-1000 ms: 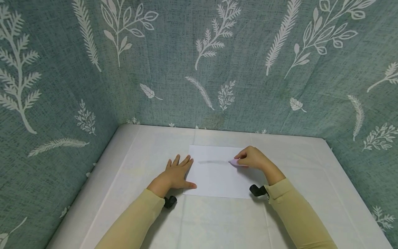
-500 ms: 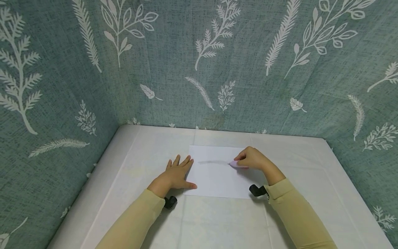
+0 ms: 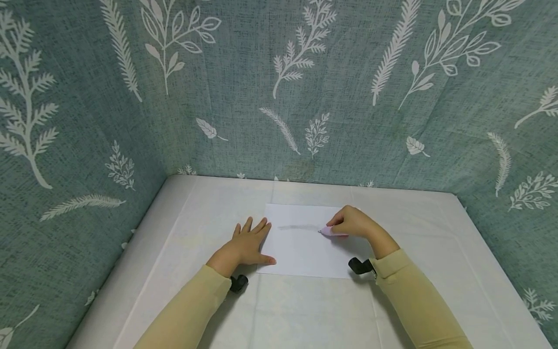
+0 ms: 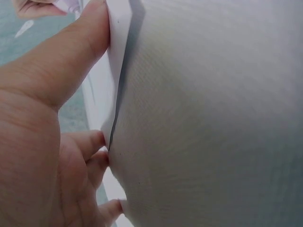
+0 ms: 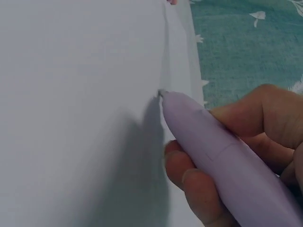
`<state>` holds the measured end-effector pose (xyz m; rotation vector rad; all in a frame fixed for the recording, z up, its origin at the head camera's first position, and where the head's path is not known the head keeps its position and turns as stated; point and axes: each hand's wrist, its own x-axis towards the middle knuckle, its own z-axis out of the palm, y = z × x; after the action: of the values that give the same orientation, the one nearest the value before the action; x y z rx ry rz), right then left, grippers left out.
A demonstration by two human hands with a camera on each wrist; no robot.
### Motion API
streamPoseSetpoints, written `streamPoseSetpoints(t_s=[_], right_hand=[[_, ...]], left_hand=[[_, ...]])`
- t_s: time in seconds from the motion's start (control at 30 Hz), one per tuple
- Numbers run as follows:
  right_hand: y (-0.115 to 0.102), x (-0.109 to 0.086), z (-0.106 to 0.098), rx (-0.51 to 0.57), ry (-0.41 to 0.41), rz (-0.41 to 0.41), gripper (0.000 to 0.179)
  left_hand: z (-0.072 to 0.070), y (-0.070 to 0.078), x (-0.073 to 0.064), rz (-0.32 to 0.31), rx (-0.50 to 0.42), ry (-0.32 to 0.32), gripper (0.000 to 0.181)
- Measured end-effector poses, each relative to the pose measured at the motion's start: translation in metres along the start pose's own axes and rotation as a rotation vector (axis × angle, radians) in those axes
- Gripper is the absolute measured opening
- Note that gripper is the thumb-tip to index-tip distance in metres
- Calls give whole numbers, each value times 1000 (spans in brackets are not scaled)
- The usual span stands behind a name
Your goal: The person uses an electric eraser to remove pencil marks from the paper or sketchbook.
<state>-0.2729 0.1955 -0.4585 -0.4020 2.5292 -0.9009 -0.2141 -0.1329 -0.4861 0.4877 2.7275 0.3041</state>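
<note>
A white sheet of paper [image 3: 296, 254] lies on the table, with a faint grey streak [image 3: 298, 227] across its upper part. My left hand [image 3: 249, 245] rests at the sheet's left edge, fingers spread and thumb on the paper; the left wrist view shows the fingertips along that edge. My right hand [image 3: 353, 223] pinches a fat lilac pen [image 5: 208, 146] between thumb and fingers. Its small metal tip [image 5: 162, 92] points left, right at the paper's surface, just below the streak's right end. The fingers partly cover the pen's body.
A white cloth [image 3: 305, 315] covers the table. Green leaf-patterned fabric [image 3: 244, 97] stands up behind it and along both sides. Black wrist cameras [image 3: 361, 266] stick out from under both sleeves, close over the table.
My right hand has brought the pen tip slightly down and to the left, away from the grey streak's right end. The left hand and the paper have stayed in place.
</note>
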Motion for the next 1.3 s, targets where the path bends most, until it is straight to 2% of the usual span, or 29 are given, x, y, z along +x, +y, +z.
streamPoseSetpoints(t_s=[0.33,0.57,1.03,1.3], right_hand=[[1,2,1,21,70,23,23],[0,3,0,2,13,3,20],[0,5,0,21,76,29,23],[-3,3,1,17,27,18,19]], left_hand=[[0,0,0,7,-6,3,110],[0,0,1,5,-4,6,111],[0,0,0,7,-15,2,111],[2,-2,1,9,-7,3,111]])
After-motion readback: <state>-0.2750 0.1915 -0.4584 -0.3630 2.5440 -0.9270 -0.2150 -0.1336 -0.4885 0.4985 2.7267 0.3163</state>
